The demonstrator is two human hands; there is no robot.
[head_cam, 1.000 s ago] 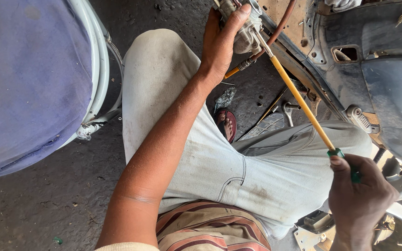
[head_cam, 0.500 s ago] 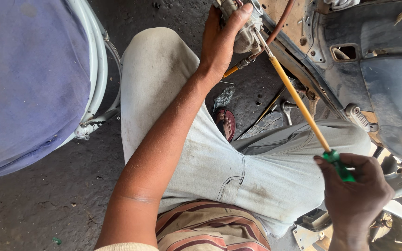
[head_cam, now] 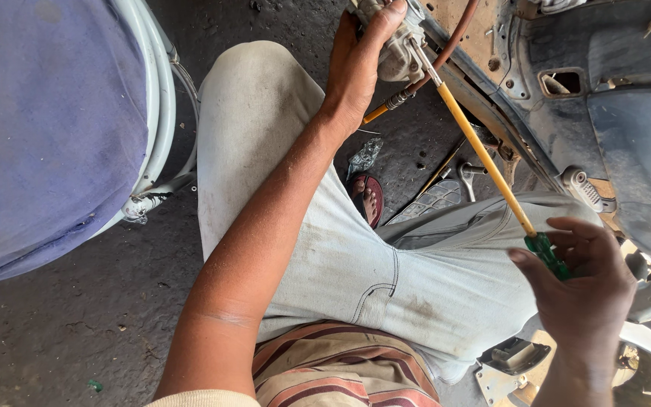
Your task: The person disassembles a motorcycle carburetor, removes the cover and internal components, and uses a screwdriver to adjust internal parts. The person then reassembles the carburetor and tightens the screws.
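Observation:
My left hand (head_cam: 357, 62) reaches far forward and grips a grey metal part (head_cam: 399, 47) at the top of the view, under a dark scooter body (head_cam: 604, 113). A long screwdriver (head_cam: 484, 154) with a yellow shaft and green handle runs from that part down to my right hand (head_cam: 582, 290), which holds the green handle between its fingers. The metal tip of the screwdriver meets the grey part next to my left thumb. A brown hose (head_cam: 457, 41) curves past the part.
A purple-covered vehicle (head_cam: 47, 128) with a white rim stands at the left. My legs in pale trousers fill the middle, with a sandalled foot (head_cam: 369, 197) on the dark ground. Loose tools (head_cam: 461, 177) lie beyond it. Grey plastic pieces (head_cam: 514, 358) sit at lower right.
My right hand has shifted its fingers on the green handle, rising slightly and turning it. My left hand keeps hold of the grey part.

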